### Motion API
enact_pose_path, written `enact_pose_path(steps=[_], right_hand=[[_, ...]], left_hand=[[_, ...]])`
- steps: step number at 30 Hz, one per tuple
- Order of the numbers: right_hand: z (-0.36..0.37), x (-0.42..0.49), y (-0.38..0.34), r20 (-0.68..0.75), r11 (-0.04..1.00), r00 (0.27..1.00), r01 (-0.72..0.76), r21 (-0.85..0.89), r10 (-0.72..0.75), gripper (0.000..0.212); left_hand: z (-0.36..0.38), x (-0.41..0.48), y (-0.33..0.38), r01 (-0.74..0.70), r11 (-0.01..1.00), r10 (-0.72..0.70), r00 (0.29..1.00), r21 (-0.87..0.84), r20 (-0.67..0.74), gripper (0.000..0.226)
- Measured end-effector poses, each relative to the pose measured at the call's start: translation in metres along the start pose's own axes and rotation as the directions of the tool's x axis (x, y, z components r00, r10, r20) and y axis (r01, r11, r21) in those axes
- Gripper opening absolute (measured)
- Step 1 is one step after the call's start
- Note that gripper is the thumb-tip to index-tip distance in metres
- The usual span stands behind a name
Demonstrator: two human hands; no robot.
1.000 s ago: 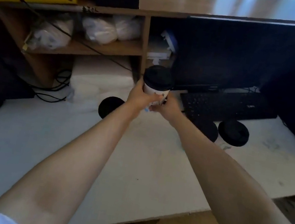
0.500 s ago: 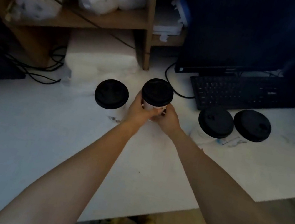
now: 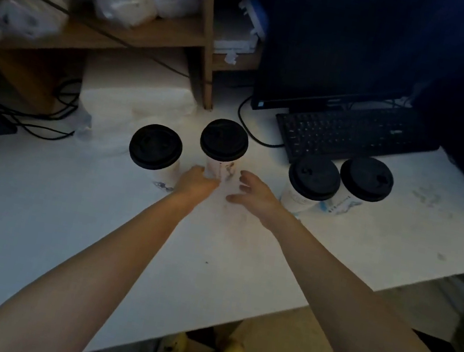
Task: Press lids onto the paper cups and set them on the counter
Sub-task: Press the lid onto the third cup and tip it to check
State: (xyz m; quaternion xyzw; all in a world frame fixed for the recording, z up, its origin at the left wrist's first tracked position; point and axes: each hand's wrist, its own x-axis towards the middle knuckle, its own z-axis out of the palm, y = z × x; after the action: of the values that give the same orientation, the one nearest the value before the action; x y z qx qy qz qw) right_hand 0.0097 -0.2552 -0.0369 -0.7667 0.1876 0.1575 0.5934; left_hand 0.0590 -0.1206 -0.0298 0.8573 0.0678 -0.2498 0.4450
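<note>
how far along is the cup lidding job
Done: four cups stand lidded on the counter: left, middle and two right. In hand: left hand at the middle cup's base; right hand open beside it, apart. Left: no unlidded cup in view.

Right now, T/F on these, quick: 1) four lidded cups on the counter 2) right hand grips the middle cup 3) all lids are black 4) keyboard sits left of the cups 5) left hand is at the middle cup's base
1) True. Four cups stand on the counter, each lidded.
2) False. The right hand is open and apart from the middle cup.
3) True. Every lid is black, including the far-left cup and the two right cups.
4) False. The keyboard lies behind the right-hand cups.
5) True. The left hand touches its base.
</note>
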Motion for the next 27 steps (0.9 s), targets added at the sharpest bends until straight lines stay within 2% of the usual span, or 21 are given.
enact_pose_path(steps=[2,5,9,12,14,17,21,24,27], right_hand=[[-0.013,-0.016,0.007,0.033,0.996,0.997,-0.07,-0.05,0.072,0.069],[-0.038,-0.041,0.02,0.06,0.965,0.982,-0.162,-0.205,0.177,0.054],[-0.075,-0.064,0.038,-0.039,0.899,0.97,-0.236,-0.369,0.239,0.055],[-0.097,-0.07,0.044,-0.13,0.833,0.961,-0.275,-0.479,0.243,0.064],[-0.105,-0.071,0.046,-0.182,0.849,0.963,-0.263,-0.458,0.199,0.071],[-0.104,-0.066,0.047,-0.265,0.896,0.961,-0.182,-0.405,0.076,0.076],[-0.092,-0.054,0.048,-0.394,0.972,0.912,0.025,-0.233,-0.118,0.08],[-0.088,-0.053,0.046,-0.447,0.98,0.874,0.146,-0.136,-0.192,0.075],[-0.085,-0.053,0.049,-0.455,0.979,0.869,0.199,-0.036,-0.193,0.061]], left_hand=[[0.0,-0.008,0.004,0.034,0.997,-0.042,0.992,0.073,0.121,0.048],[0.003,-0.017,0.015,-0.007,0.992,-0.027,0.962,0.126,0.27,0.051],[0.018,-0.02,0.037,-0.152,0.965,0.064,0.927,0.216,0.369,0.057],[0.035,-0.018,0.053,-0.264,0.924,0.113,0.88,0.275,0.462,0.071],[0.046,-0.017,0.062,-0.31,0.918,0.147,0.845,0.247,0.514,0.082],[0.059,-0.011,0.074,-0.348,0.934,0.244,0.787,0.082,0.566,0.095],[0.073,-0.004,0.076,-0.376,0.919,0.365,0.706,-0.116,0.607,0.09],[0.08,-0.001,0.072,-0.368,0.912,0.403,0.717,-0.181,0.569,0.081],[0.079,0.001,0.065,-0.384,0.902,0.428,0.741,-0.196,0.517,0.082]])
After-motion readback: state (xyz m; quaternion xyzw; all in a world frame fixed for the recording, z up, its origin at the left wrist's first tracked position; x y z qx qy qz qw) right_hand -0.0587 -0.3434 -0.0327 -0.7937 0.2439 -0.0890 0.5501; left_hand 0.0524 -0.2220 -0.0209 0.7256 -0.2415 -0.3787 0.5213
